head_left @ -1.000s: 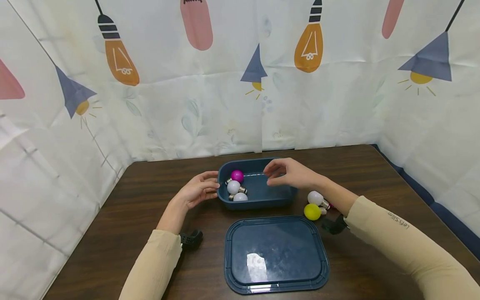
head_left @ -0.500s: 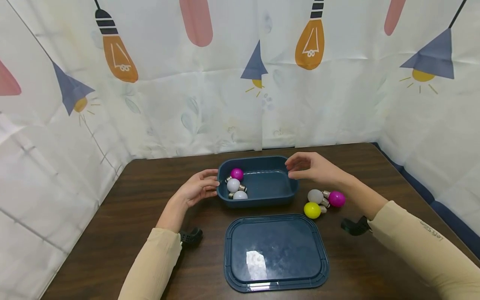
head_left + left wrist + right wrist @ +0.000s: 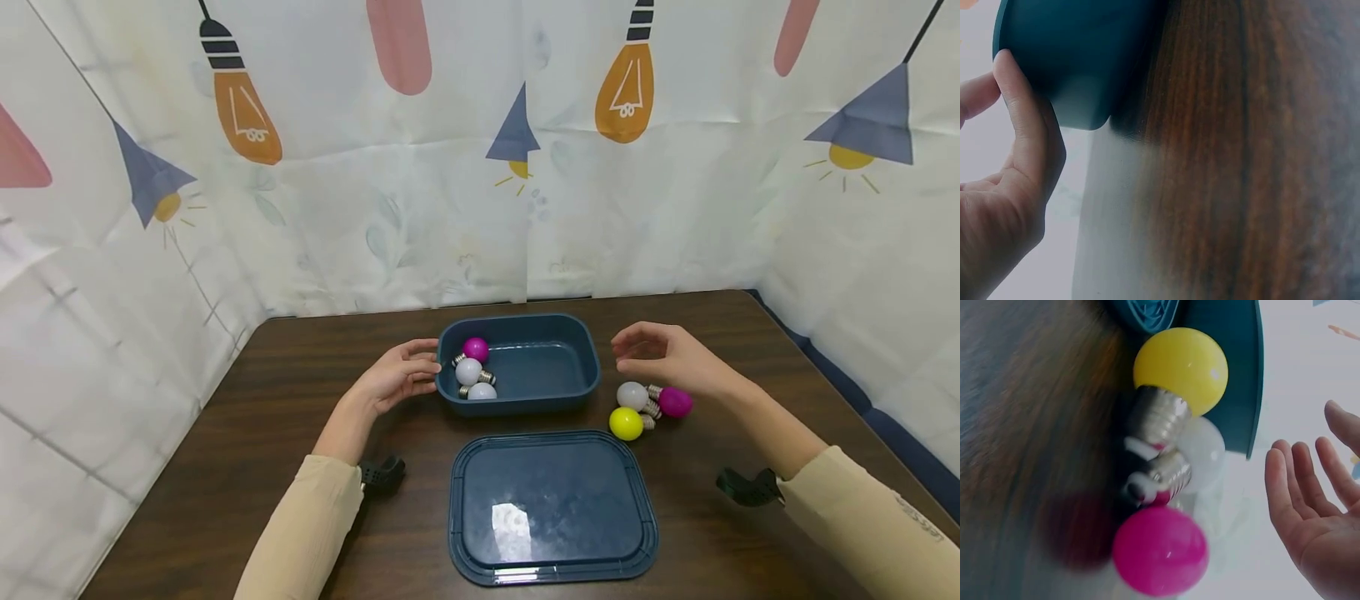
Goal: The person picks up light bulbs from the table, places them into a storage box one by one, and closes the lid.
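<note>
Fingers (image 3: 1277, 481) apart, the left hand (image 3: 393, 379) touches the box (image 3: 517, 407), right hand (image 3: 671, 358) near bulbs (image 3: 626, 423).

My head feed shows the right hand (image 3: 663, 358) pulled away from the dark blue container (image 3: 517, 407): fingers over its inside a second ago, at its right-end rim half a second ago, now past that rim, above the table (image 3: 772, 354) near the loose white bulb (image 3: 632, 396). Forearm (image 3: 776, 425), beige sleeve (image 3: 862, 521) and black wristband (image 3: 750, 488) shift right too. I see the container's right end uncovered. Magenta bulb (image 3: 677, 403) outside, mostly hidden a second ago, shows whole.
</note>
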Demonstrator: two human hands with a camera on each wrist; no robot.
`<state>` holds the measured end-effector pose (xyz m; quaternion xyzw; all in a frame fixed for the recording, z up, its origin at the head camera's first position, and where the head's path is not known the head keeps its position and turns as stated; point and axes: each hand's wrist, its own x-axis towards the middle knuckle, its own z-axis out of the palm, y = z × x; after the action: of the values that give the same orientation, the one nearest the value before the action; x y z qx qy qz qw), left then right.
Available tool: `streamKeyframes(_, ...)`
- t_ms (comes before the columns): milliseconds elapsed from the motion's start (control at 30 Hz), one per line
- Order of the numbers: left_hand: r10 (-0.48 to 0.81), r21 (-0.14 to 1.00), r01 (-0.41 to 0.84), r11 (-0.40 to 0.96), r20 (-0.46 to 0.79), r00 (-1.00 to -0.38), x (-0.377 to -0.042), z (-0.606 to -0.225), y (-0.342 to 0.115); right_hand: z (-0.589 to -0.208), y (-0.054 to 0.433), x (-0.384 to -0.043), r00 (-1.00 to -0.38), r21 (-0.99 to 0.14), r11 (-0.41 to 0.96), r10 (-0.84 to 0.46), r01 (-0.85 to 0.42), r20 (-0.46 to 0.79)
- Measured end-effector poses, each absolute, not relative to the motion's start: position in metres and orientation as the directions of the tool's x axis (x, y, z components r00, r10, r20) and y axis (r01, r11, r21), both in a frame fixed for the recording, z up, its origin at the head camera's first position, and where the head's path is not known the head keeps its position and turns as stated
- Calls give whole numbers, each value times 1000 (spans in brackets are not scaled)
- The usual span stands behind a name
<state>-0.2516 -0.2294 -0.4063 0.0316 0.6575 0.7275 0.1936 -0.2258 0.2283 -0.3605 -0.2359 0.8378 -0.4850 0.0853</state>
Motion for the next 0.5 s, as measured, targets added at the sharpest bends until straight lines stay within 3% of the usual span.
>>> streamKeyframes(267, 322, 968, -242, -71, -207, -924, -251, -407, -229, -367, 249, -216, -916, -886, 399, -395, -235, 64)
streamKeyframes(500, 325, 970, -232, -73, -197, -925, -250, -408, -230, -371, 261, -207, -942, -855, 470, -329, -220, 61)
